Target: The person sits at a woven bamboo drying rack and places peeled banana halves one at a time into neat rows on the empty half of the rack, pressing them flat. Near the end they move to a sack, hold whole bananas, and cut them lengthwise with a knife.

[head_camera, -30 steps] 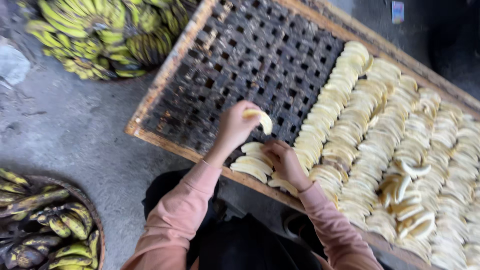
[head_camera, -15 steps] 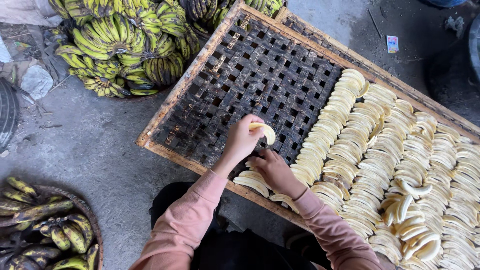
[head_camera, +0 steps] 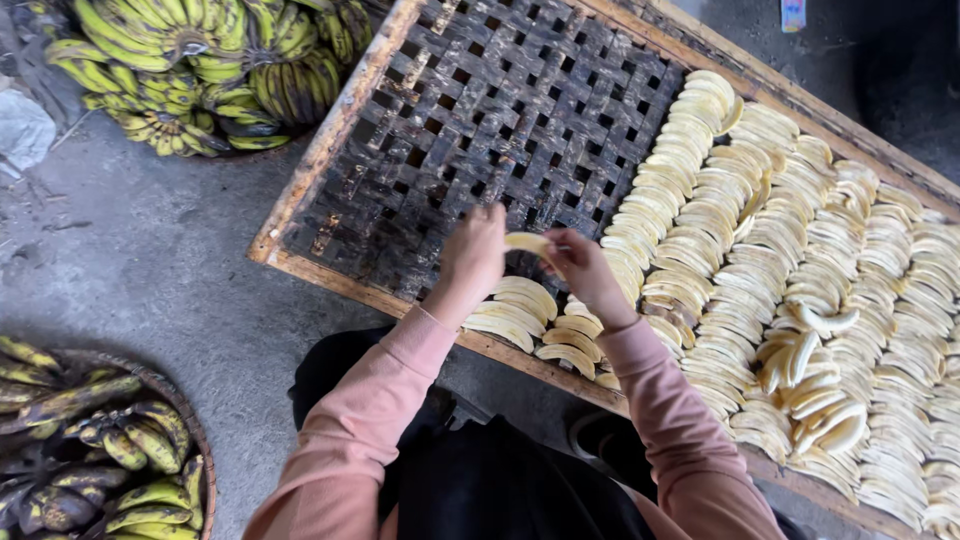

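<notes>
Both hands, left hand and right hand, pinch one pale peeled banana slice above the dark woven wood-framed drying tray, beside its rows of pale slices. Round woven basket holds green-yellow bananas.

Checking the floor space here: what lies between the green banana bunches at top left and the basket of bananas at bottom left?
In the head view, only grey concrete floor lies between the green banana bunches and the basket; nothing stands on that stretch.

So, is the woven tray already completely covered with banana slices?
No: the slices fill only the right part of the woven tray, and its dark lattice on the left is bare.
</notes>
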